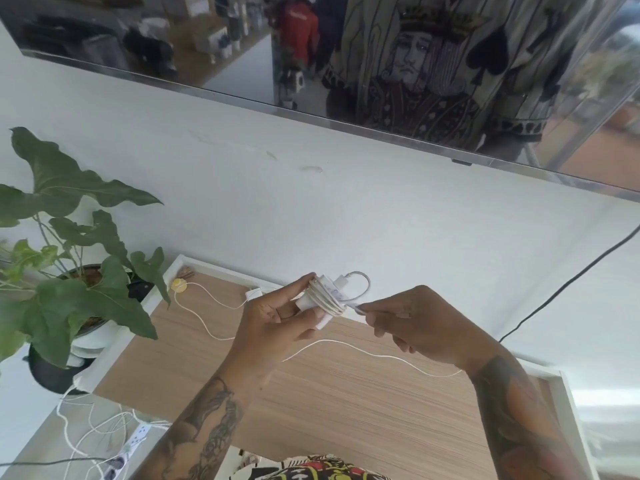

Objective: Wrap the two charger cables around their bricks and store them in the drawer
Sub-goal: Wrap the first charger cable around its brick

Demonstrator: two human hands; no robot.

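From the head view, your left hand grips the white brick above the wooden surface, cable coils already around its middle. Your right hand pinches the cable end just right of the brick, nearest the last loop. The brick's long axis tilts down toward you. The second brick lies behind, its cable trailing across the surface. No drawer is visible.

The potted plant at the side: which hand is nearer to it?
Left. The left hand, gripping the wrapped brick, sits closer to the potted plant; the right hand is beyond it.
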